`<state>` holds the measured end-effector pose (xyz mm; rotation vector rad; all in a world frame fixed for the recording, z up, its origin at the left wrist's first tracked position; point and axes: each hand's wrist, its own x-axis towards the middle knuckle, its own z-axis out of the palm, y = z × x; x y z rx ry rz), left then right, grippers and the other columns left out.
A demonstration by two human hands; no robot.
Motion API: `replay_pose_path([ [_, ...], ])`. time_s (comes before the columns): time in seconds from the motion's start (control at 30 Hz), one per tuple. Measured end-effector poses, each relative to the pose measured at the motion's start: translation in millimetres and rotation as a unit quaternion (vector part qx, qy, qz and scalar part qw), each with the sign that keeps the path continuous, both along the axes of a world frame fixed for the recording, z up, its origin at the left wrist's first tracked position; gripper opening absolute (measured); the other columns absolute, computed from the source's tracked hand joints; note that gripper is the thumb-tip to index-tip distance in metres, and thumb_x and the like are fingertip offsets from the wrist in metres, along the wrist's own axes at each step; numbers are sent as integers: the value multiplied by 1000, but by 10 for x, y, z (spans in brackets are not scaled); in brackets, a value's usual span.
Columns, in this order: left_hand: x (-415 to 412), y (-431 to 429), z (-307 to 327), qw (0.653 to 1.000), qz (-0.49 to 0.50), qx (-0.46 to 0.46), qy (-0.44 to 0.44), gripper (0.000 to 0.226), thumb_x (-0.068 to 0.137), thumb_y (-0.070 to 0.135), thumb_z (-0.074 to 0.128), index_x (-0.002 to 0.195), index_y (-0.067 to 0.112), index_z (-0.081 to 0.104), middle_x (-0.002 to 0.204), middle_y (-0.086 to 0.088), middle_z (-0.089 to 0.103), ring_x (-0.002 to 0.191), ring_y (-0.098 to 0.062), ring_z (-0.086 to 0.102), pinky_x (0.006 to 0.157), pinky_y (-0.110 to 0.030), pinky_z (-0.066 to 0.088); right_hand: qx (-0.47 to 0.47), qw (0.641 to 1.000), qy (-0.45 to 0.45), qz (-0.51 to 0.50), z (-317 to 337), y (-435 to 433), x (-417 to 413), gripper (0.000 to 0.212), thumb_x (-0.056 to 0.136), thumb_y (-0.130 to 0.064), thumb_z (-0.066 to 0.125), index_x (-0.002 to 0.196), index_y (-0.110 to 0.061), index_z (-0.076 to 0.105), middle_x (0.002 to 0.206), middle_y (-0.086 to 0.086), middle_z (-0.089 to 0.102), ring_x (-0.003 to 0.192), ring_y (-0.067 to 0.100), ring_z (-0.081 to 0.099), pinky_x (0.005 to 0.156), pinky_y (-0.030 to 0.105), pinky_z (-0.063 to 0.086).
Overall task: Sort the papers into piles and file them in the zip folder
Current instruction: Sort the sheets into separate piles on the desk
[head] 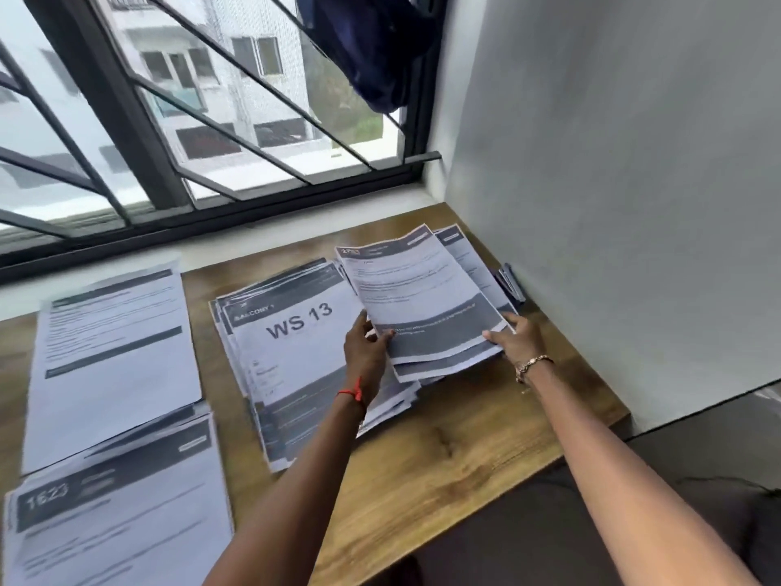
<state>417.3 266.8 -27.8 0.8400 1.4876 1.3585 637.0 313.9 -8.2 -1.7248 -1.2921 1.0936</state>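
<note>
Thin rectangular sheets (418,298) pinched by left hand (365,353)

— Which colours had the papers (296,353) on the brown wood-grain table (443,450)?
— White, with dark grey bands. Above the table, the cloth (372,48) was navy; the wall (613,162) was pale grey.

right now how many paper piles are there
4: far left pile; 1623 pile near left; WS 13 pile centre; right pile in left hand and right hand. Others possibly hidden.
</note>
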Motion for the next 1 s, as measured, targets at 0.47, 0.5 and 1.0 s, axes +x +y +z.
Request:
replay_pose_path([
  [0.47, 189, 197, -11, 969, -183, -45, 157, 60, 91, 5, 56, 144, 4, 29, 157, -9, 3, 145, -21, 7, 117, -33, 12, -10, 961, -263, -84, -34, 174, 12, 40, 78, -14, 65, 116, -5, 60, 127, 15, 50, 120, 34, 40, 102, 46, 31],
  [0.5, 168, 178, 0, 967, -181, -40, 172, 62, 91, 7, 56, 145, 4, 26, 157, -9, -4, 145, -21, 5, 117, -33, 12, -1, 959, -273, -80, -15, 148, -27, 36, 78, -15, 63, 113, -5, 61, 126, 15, 49, 120, 34, 38, 101, 45, 30],
  [1.0, -1286, -1259, 242, 944, -37, -2, 327, 48, 89, 10, 61, 134, 2, 47, 156, -7, 14, 144, -19, 13, 108, -18, 16, 182, 965, -149, 112, 210, -866, -1978, 12, 77, 2, 58, 81, 6, 68, 87, 23, 65, 82, 36, 60, 74, 34, 46],
])
